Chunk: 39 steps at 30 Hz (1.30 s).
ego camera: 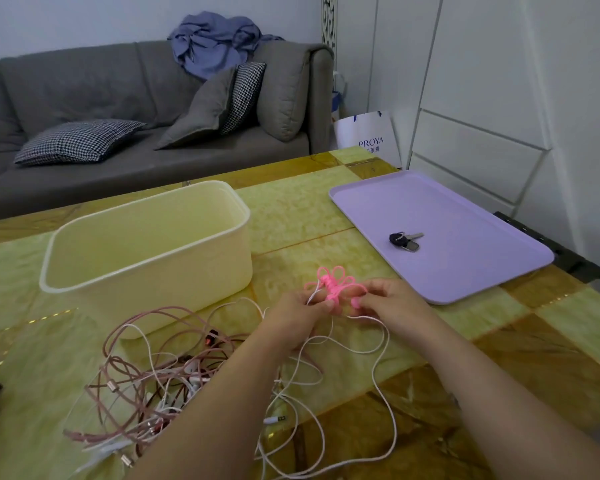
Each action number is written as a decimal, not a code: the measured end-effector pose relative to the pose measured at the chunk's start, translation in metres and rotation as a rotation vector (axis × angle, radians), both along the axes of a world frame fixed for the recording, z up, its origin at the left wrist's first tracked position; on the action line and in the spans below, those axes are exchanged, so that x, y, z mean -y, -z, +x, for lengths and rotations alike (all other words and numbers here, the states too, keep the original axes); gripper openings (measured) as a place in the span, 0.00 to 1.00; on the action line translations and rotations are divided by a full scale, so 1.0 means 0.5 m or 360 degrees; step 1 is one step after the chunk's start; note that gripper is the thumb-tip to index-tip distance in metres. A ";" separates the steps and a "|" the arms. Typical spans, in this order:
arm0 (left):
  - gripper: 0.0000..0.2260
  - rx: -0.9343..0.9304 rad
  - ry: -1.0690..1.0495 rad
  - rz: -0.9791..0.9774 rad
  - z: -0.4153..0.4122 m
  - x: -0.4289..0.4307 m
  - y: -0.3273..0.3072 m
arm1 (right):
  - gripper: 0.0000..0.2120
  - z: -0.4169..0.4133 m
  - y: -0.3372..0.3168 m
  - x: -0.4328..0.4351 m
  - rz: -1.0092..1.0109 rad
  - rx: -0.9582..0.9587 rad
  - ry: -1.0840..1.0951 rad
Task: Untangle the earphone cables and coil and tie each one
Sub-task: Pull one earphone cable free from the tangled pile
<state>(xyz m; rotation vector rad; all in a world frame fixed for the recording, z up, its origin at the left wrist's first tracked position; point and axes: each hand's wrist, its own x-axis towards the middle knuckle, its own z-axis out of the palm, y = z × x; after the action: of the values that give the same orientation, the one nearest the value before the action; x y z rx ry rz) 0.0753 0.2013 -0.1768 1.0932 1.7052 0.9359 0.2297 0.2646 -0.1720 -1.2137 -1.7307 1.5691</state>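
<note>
A bright pink earphone cable is bunched into small loops between my two hands, above the table's middle. My left hand pinches the bunch from the left, together with a white cable strand. My right hand pinches the pink loops from the right. A thin white cable trails from my hands down to the table's near edge. A tangle of dusty-pink and white cables with plugs and earbuds lies at the lower left, partly hidden by my left forearm.
A cream plastic bin stands open at the left, behind the tangle. A lilac tray at the right holds a bunch of keys. A grey sofa with cushions stands beyond the yellow-green table. A dark object sits at the left edge.
</note>
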 end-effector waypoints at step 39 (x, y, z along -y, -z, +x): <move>0.03 -0.0599 -0.0149 0.0287 0.029 -0.027 0.014 | 0.05 0.008 -0.024 -0.041 -0.0076 -0.0105 0.0259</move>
<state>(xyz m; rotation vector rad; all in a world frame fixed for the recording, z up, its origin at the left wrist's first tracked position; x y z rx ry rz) 0.0901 0.2147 -0.1838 1.3870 2.0193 1.0042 0.2335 0.2852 -0.1599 -1.2775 -1.5213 1.5438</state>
